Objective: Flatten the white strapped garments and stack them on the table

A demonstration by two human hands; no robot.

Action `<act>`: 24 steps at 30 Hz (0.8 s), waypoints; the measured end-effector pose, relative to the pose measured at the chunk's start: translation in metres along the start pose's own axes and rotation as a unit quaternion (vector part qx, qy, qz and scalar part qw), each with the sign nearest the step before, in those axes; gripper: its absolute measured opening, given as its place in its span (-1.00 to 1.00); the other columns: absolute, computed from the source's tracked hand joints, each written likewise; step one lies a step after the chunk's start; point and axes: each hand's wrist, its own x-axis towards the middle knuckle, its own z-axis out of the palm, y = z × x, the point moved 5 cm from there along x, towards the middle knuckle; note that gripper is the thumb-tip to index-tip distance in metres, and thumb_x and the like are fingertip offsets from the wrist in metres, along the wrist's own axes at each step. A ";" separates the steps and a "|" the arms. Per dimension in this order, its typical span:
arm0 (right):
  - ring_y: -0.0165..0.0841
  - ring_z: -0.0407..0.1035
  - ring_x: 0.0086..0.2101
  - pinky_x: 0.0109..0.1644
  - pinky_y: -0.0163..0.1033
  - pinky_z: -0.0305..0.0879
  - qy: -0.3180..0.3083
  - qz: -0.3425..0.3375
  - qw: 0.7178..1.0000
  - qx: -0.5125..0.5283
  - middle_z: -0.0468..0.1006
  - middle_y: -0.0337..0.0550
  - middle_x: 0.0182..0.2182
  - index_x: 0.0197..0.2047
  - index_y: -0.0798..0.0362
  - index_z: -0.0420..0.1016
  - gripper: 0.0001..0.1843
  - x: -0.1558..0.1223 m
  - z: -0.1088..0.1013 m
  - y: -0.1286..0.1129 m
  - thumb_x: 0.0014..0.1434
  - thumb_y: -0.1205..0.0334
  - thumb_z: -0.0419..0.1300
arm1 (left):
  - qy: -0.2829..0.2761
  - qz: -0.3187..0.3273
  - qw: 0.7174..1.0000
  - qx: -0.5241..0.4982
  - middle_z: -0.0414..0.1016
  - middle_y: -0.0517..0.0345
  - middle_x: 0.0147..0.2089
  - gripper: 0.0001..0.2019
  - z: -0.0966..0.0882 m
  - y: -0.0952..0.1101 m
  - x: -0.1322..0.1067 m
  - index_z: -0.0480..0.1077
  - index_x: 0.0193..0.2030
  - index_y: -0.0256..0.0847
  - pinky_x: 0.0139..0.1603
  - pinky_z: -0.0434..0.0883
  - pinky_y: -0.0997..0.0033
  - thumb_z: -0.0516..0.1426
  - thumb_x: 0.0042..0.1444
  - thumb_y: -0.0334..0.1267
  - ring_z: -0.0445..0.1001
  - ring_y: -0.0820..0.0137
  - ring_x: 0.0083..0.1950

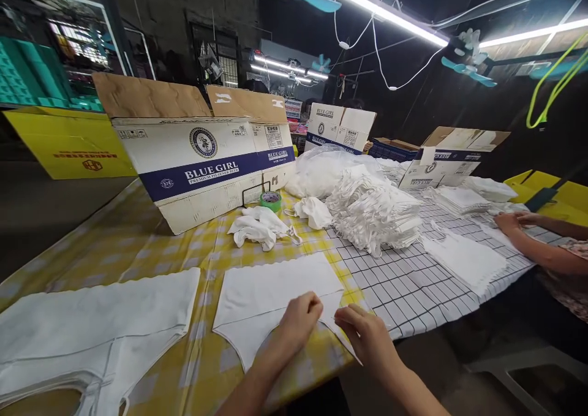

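A pair of white underpants (271,293) lies spread on the table in front of me, its curved leg edges towards me. Over its right part my left hand (298,321) is closed, the fingertips pressed together; what they hold, if anything, is hidden. My right hand (365,333) is just to the right, at the garment's side edge, thumb and fingers in a pinch. Anything between those fingers is too small to make out. A small gap separates the two hands. On the left, a stack of similar white underpants (101,306) lies flat.
Behind lie crumpled white garments (260,226), a roll of green tape (271,201) and a tall white garment pile (372,208). A Blue Girl carton (206,158) stands back left. At right, a co-worker's hands (512,221) are near another white stack (463,260).
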 end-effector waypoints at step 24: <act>-0.38 0.29 -0.40 -0.34 -0.33 0.11 -0.041 0.033 0.993 0.103 0.45 -0.21 -0.44 -0.44 0.05 0.33 -0.86 0.063 0.052 0.029 0.09 0.33 -0.02 | 0.068 0.108 0.955 0.267 0.42 0.11 -0.25 -0.79 -0.020 -0.028 0.036 0.49 -0.27 -0.17 -0.13 0.32 0.40 0.02 0.08 -0.36 0.35 0.36 -0.14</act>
